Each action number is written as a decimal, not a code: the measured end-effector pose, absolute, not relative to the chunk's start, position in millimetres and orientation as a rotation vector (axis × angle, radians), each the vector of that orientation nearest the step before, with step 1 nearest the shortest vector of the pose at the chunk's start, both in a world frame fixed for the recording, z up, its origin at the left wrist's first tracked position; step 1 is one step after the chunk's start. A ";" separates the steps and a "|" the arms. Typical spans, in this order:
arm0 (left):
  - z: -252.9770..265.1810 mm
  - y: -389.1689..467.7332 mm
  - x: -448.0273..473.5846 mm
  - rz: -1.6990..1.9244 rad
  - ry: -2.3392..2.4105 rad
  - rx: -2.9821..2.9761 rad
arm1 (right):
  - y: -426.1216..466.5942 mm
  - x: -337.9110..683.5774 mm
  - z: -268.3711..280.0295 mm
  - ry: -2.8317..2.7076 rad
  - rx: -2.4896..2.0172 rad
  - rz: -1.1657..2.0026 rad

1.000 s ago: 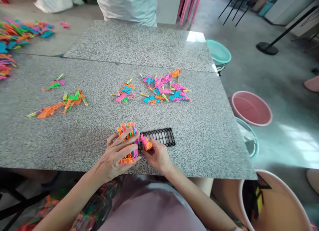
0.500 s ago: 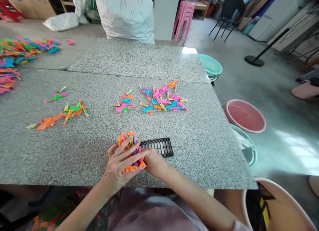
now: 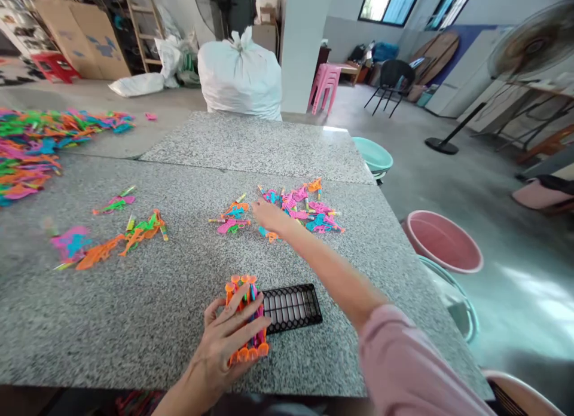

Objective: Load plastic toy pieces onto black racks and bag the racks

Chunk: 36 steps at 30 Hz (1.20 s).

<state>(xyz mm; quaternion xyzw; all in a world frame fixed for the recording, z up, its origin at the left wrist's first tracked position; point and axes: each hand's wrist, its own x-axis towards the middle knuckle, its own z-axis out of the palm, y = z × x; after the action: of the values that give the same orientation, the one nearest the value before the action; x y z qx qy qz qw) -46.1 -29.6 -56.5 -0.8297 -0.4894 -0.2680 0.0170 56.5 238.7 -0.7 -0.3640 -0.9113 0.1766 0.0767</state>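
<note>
My left hand [image 3: 231, 338] lies over a bundle of colourful toy pieces with orange cup-shaped ends [image 3: 249, 353], fingers spread across it and thumb at its left side. The bundle sits at the left end of a black slatted plastic tray [image 3: 293, 308]. Farther forward, my right hand [image 3: 271, 217] is at the left part of a pile of small plastic toy guns [image 3: 298, 198] in pink, blue and orange. Its fingers are hidden, so I cannot tell whether it holds one. Just left of it lies a smaller group of toy guns [image 3: 233, 216].
More toy guns [image 3: 139, 234] lie on the speckled stone table [image 3: 179, 302]. A blurred pink and blue toy gun [image 3: 72, 242] is beside them. A large colourful heap [image 3: 40, 141] covers the far left. Basins [image 3: 443, 242] stand beyond the right edge; a white sack [image 3: 240, 78] stands behind.
My right hand has left the bundle and reached forward to the toy-gun pile. My left hand stays on the bundle. A blurred pink and blue toy gun has appeared at left. The view has tilted up.
</note>
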 end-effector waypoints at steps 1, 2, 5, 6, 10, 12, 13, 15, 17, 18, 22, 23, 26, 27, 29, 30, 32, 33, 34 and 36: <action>-56.0 -29.7 -44.8 -0.848 -1.534 -2.587 | 232.8 72.8 -1.3 -2.703 -1.096 0.511; -55.4 -29.6 -43.7 -0.868 -1.549 -2.592 | 225.1 92.8 -3.4 -2.672 -1.109 0.507; -53.5 -28.1 -43.1 -0.946 -1.571 -2.592 | 190.9 162.8 -19.8 -2.615 -1.212 0.582; -52.7 -27.3 -43.8 -0.970 -1.562 -2.591 | 177.1 183.9 -28.1 -2.607 -1.289 0.601; -46.8 -23.9 -48.2 -0.968 -1.518 -2.620 | 128.5 228.3 -58.8 -2.668 -1.427 0.420; -42.4 -22.7 -49.6 -0.942 -1.522 -2.637 | 114.3 227.5 -65.8 -2.631 -1.462 0.395; -40.2 -22.3 -49.9 -0.937 -1.527 -2.639 | 109.2 223.6 -67.3 -2.559 -1.496 0.436; -36.3 -22.1 -49.8 -0.946 -1.524 -2.632 | 99.7 211.6 -68.7 -2.327 -1.535 0.620; -33.4 -22.4 -49.5 -0.940 -1.527 -2.632 | 88.9 195.3 -71.3 -2.104 -1.459 0.883; -32.3 -22.6 -49.5 -0.930 -1.536 -2.636 | 82.9 186.0 -73.6 -2.033 -1.388 1.015; -30.0 -23.6 -50.6 -0.898 -1.575 -2.690 | 66.6 147.6 -85.9 -2.024 -1.216 1.264; -29.8 -23.8 -51.1 -0.897 -1.577 -2.705 | 66.2 139.6 -88.0 -2.062 -1.212 1.246; -30.5 -24.2 -52.3 -0.913 -1.568 -2.718 | 73.3 123.3 -87.5 -2.219 -1.166 1.139; -31.1 -24.4 -52.5 -0.914 -1.565 -2.716 | 77.2 120.1 -84.9 -2.279 -1.157 1.104; -32.7 -25.0 -52.7 -0.906 -1.564 -2.710 | 84.8 115.6 -77.1 -2.400 -1.203 1.038; -33.5 -25.4 -52.5 -0.898 -1.567 -2.708 | 88.1 113.5 -72.4 -2.460 -1.248 1.006; -34.3 -25.6 -51.9 -0.899 -1.558 -2.696 | 92.5 108.6 -63.2 -2.576 -1.317 0.963; -34.1 -25.3 -51.6 -0.912 -1.549 -2.687 | 93.5 105.7 -59.4 -2.628 -1.331 0.956; -33.4 -24.7 -51.4 -0.927 -1.536 -2.682 | 93.8 103.1 -56.5 -2.671 -1.334 0.954; -30.9 -22.7 -51.4 -0.930 -1.512 -2.704 | 93.8 100.0 -54.4 -2.717 -1.336 0.959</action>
<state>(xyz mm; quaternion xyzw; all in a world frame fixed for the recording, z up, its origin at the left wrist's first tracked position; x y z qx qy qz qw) -51.4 -22.7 -30.9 -0.8350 -0.4671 -0.2872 -0.0464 100.0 93.8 -54.4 -0.4207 -0.8553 0.3020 -0.0172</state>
